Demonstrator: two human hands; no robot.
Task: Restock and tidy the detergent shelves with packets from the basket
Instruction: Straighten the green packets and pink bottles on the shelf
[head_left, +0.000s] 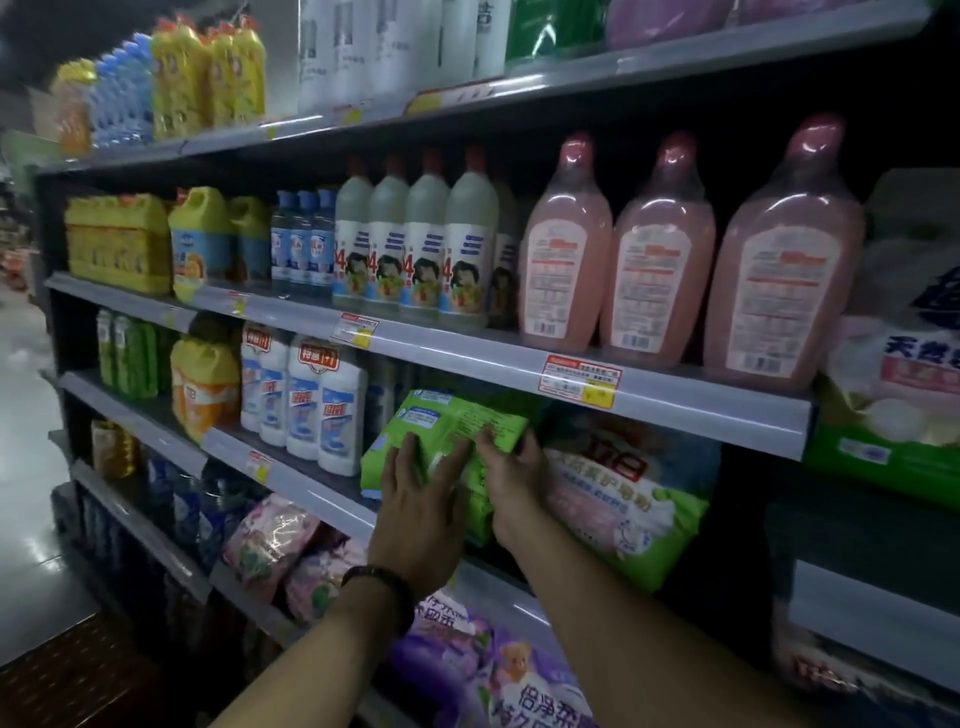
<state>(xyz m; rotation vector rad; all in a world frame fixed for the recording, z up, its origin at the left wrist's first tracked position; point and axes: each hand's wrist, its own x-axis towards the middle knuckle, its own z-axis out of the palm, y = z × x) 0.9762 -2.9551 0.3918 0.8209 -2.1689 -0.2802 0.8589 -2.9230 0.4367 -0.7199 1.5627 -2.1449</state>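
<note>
left hand (421, 499) flat on green packet (457, 421), fingers straight, right hand (511, 470) gripping its right end, packet on shelf (311, 487) between white bottles (311, 400) and pink-white bag (623, 499), pink bottles (660, 249) one shelf up

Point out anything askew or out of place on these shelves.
The green packets under the left hand and right hand sit tilted, jutting past the shelf edge. Pink packets below lie slumped in a heap.

Green packet (457, 426), pink bottles (660, 249), yellow jugs (200, 239).
</note>
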